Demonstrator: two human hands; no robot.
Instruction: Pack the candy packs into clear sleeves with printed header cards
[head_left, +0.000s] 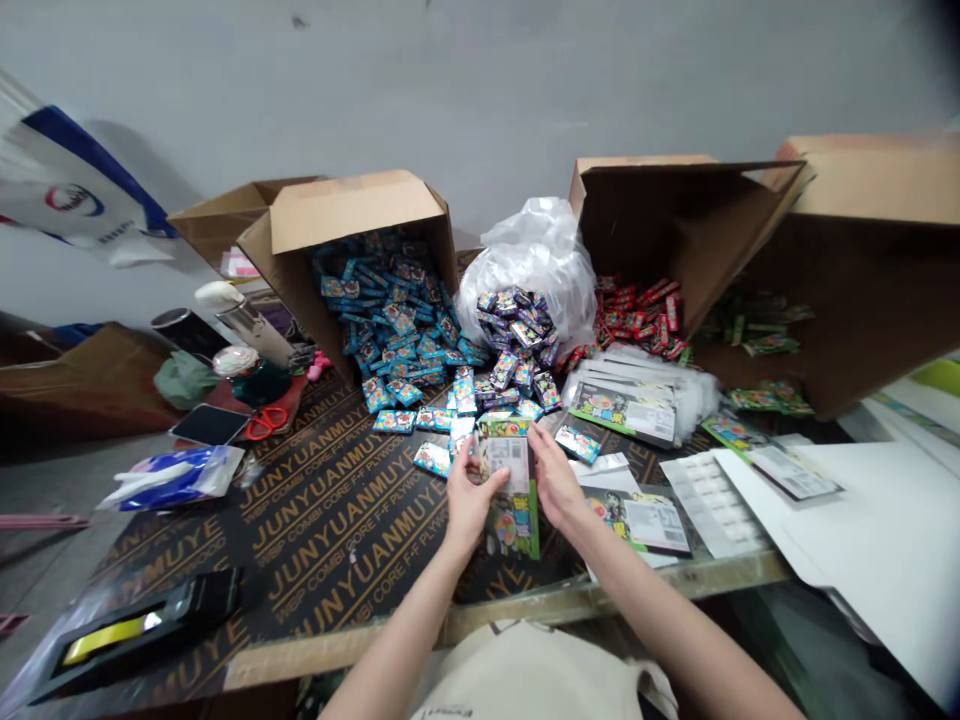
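- Head view: we see the left hand (469, 500) and the right hand (555, 478) at the middle of the picture, holding a green-edged card (512, 490) upright between them above a plywood board (322, 520).
- The fingers of each hand are together and pinch a top side of the card; the card's white label faces us.
- Around the hands, at ten to eleven o'clock, small blue packets (382, 310) lie heaped in a tipped cardboard box (352, 210) and spill onto the board.
- At twelve o'clock, a mound of mixed packets (517, 340) leans against a white plastic bag (532, 250).
- At one o'clock, red packets (637, 320) lie at the mouth of a second tipped box (675, 230); at two o'clock, green packets (754, 325) sit in a third box (862, 290).
- So far, we count only a few finished-looking cards: a stack (622, 410) at one o'clock and singles (652, 525) (772, 470) at three o'clock. Most packets remain loose in the heaps.
- A plastic tray (709, 505) lies at three o'clock, on a white board (870, 530).
- Red scissors (266, 422) lie at nine o'clock; a black holder with yellow tape (135, 620) lies at eight o'clock.
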